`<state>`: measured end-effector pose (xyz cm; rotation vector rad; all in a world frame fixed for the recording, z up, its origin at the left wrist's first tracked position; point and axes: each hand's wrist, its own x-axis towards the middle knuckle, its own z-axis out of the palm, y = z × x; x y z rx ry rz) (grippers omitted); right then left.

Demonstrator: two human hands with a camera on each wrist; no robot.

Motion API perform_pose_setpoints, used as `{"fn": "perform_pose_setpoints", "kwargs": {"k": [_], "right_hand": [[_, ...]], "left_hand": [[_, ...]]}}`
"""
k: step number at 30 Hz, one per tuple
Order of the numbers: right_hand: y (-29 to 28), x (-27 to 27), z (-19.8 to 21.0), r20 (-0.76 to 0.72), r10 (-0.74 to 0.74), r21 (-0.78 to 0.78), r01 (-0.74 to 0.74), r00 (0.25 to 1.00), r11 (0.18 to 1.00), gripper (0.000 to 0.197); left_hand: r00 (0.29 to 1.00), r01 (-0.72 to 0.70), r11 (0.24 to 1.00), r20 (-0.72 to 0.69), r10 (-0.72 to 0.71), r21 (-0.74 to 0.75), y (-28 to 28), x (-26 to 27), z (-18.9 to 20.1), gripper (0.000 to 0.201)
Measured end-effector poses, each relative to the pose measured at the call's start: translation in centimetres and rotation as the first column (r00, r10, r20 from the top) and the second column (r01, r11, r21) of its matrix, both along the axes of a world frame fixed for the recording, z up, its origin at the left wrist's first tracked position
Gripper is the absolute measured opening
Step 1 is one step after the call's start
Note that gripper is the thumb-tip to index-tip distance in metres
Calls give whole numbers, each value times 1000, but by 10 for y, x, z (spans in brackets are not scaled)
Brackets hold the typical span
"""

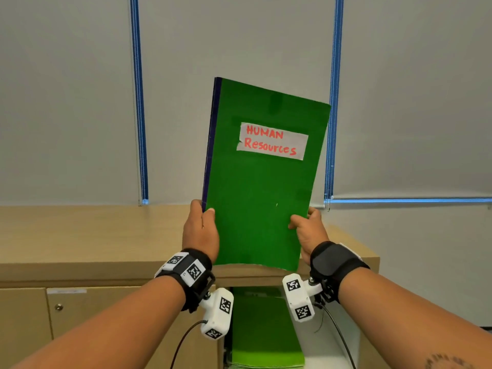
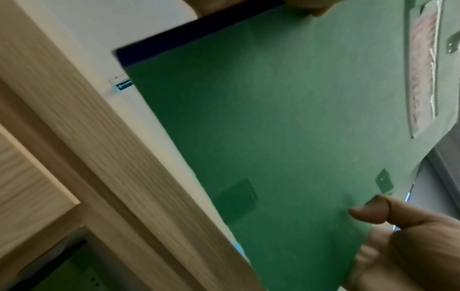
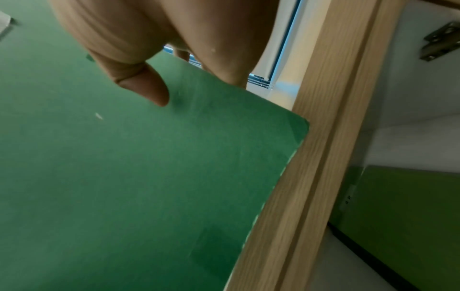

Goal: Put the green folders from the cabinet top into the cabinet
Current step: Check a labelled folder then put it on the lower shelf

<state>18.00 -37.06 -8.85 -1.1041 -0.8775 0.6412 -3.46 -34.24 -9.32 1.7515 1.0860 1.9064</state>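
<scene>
The left hand (image 1: 200,230) pinches the dark spine edge and the right hand (image 1: 308,227) pinches the opposite edge of the flat green card folder labelled "HUMAN Resources" (image 1: 262,177), held upright above the light wooden cabinet top (image 1: 80,235). The carrying step seems in hand. Next, I think, the folder must come down into the open compartment onto the stack of green folders (image 1: 266,331).

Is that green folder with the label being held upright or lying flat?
Upright, slightly tilted. The green folder stands on end above the cabinet top, left hand and right hand gripping its lower edges; its label reads nearly level.
</scene>
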Motion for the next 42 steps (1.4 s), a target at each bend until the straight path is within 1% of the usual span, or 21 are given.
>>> {"fn": "perform_pose_setpoints", "kwargs": {"k": [1, 2, 3, 6, 9, 11, 13, 15, 17, 19, 23, 25, 27, 30, 32, 34, 36, 37, 39, 42], "right_hand": [[-1, -1, 2, 1, -3, -4, 3, 1000, 1000, 69], [-2, -1, 2, 14, 6, -7, -6, 1000, 1000, 73], [-4, -1, 4, 23, 23, 1, -23, 999, 1000, 69], [-8, 0, 5, 108, 73, -9, -73, 991, 997, 34], [-17, -2, -3, 155, 129, -63, -120, 980, 991, 14], [-23, -2, -18, 142, 171, -113, -155, 975, 981, 19], [-25, 0, -41, 124, 181, -163, -160, 976, 974, 23], [-24, 7, -71, 142, 175, -232, -139, 974, 963, 22], [-18, 17, -110, 173, 187, -315, -126, 967, 941, 16], [-12, 26, -153, 183, 190, -386, -108, 965, 916, 11], [-14, 31, -239, 111, 187, -515, -104, 976, 851, 11], [-22, 32, -275, 95, 192, -582, -102, 977, 807, 10], [-23, 37, -315, 99, 197, -640, -89, 975, 763, 4], [-20, 44, -374, 91, 194, -697, -76, 977, 713, 12], [-19, 47, -407, 69, 193, -738, -80, 979, 670, 16], [-17, 55, -445, 38, 206, -766, -104, 978, 634, 16], [-20, 58, -469, 24, 192, -806, -95, 981, 585, 15], [-21, 58, -477, 27, 196, -819, -91, 980, 567, 11], [-26, 61, -499, 22, 205, -857, -87, 979, 509, 4], [-40, 67, -545, -33, 230, -926, -116, 973, 359, 15]], "left_hand": [[1000, -13, 1000, 19, 13, 0, 0, -2, 1, 16], [999, -28, 1000, 31, 28, -2, 0, -4, 1, 15], [998, -42, 999, 37, 43, -9, 0, -6, 1, 14], [996, -65, 997, 54, 67, -32, 3, -10, -3, 15], [996, -67, 994, 60, 72, -85, 4, -15, -20, 13], [997, -63, 987, 24, 67, -148, 5, -17, -38, 10], [999, -36, 974, -47, 26, -223, 6, -21, -62, 15], [988, -4, 955, -148, -41, -297, 7, -25, -92, 22], [962, -5, 928, -254, -97, -373, 6, -30, -127, 24], [940, -5, 903, -309, -142, -429, 3, -32, -162, 26], [894, -39, 849, -399, -206, -527, -2, -29, -246, 23], [873, -67, 815, -429, -231, -575, -5, -27, -290, 21], [851, -102, 775, -458, -256, -623, -8, -23, -330, 20], [824, -139, 727, -485, -292, -673, -9, -17, -383, 19], [802, -155, 703, -504, -321, -694, -8, -13, -412, 19], [785, -163, 672, -507, -355, -722, -8, -9, -438, 22], [769, -172, 644, -510, -386, -745, -7, -6, -460, 24], [761, -169, 637, -510, -401, -752, -7, -4, -470, 25], [733, -169, 616, -516, -443, -769, -8, -1, -492, 26], [664, -184, 561, -523, -535, -807, -17, 0, -529, 27]]}}
